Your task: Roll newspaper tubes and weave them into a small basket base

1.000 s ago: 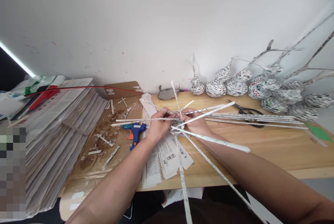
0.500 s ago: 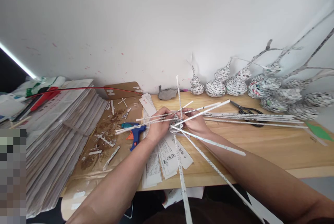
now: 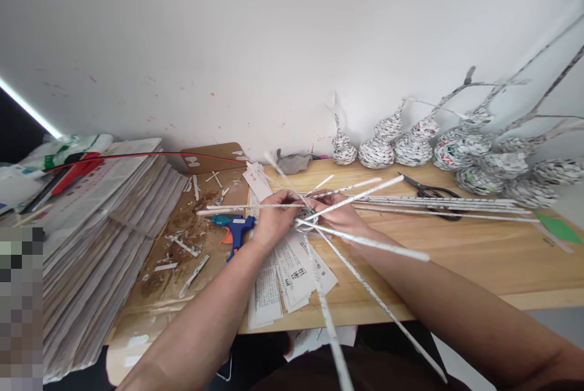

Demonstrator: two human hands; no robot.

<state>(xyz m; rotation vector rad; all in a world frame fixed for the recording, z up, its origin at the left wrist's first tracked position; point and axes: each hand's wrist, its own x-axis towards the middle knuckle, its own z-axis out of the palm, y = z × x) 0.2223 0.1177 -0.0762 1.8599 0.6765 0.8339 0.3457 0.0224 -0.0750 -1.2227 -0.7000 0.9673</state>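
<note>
Between my hands is a small round weave of rolled newspaper (image 3: 305, 221), with several long paper tubes sticking out of it in all directions. My left hand (image 3: 277, 216) is closed on its left edge, fingers around the tube bases. On the far right side my right hand (image 3: 336, 211) also grips the weave and tubes; its fingertips are partly covered by crossing tubes. One paper tube (image 3: 333, 324) points down toward my body, and another (image 3: 383, 300) runs to the lower right over my right forearm. Printed paper strips (image 3: 294, 275) lie beneath on the table.
A blue glue gun (image 3: 237, 233) lies left of my hands on stained cardboard with paper scraps. Stacked newspapers (image 3: 114, 239) stand at left. Black scissors (image 3: 438, 196) and loose paper tubes lie at right. Woven paper gourds (image 3: 376, 152) line the wall.
The tube that stood upright beyond the weave now leans to the left. Tubes pointing left have swung slightly, and the weave has turned a little; both hands stay on it.
</note>
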